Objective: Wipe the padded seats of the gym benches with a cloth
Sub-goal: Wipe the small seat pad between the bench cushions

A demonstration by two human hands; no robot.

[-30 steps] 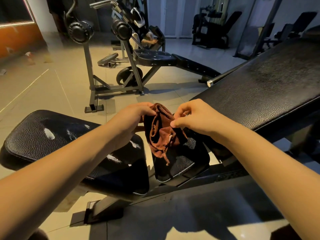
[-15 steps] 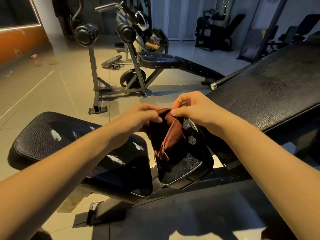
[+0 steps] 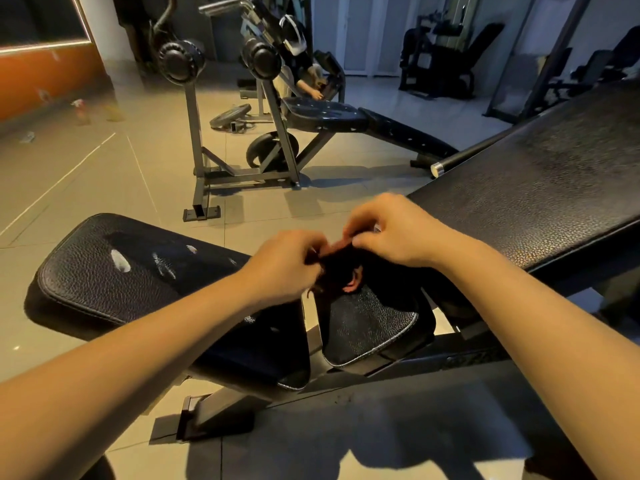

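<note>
A dark brown cloth [image 3: 341, 271] is bunched between my two hands, mostly in shadow. My left hand [image 3: 287, 265] pinches its left side and my right hand [image 3: 394, 233] pinches its top edge. Both hands hover just above the small black padded seat [image 3: 370, 323] of the bench. To the left lies a longer black pad [image 3: 114, 268] with pale scuff marks. The big inclined black backrest [image 3: 540, 188] rises to the right.
A second bench with a grey steel frame [image 3: 277, 157] and black roller pads stands on the tiled floor behind. A weight plate [image 3: 230, 116] lies on the floor past it. More dark machines [image 3: 440, 60] line the back wall. A person sits behind the far bench.
The cloth has been gathered from a hanging, spread shape into a tight bunch. Both hands have come closer together and dropped a little toward the small seat.
</note>
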